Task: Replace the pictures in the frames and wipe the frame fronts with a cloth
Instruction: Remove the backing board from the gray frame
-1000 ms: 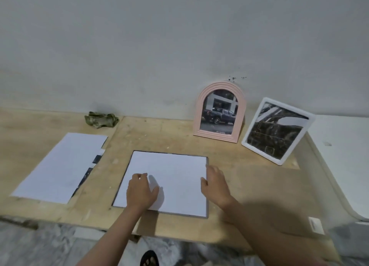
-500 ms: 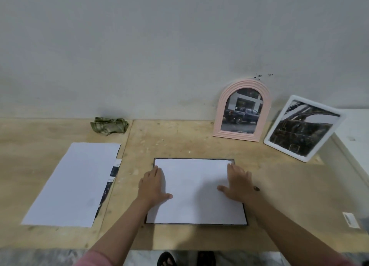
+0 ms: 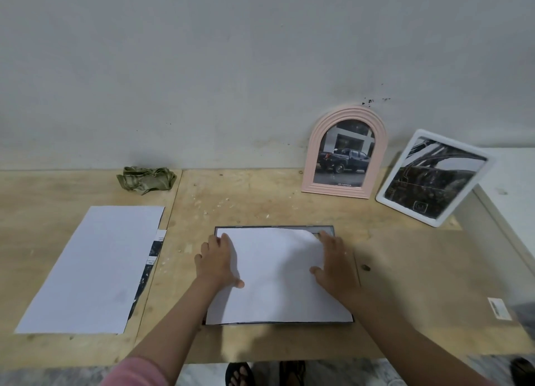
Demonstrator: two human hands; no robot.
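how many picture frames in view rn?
3. Pink arched frame stands against the wall, white frame leans to its right, and a dark flat frame lies on the table under the sheet both hands press. None seen under the left paper stack.

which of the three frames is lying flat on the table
The dark-edged frame under the white sheet, between both hands. The pink arched frame and white frame stand leaning.

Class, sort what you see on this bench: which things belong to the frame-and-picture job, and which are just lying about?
Job:
dark frame
white sheet under both hands
pink frame
white frame
cloth
paper stack

Lying about:
small label
dark speck
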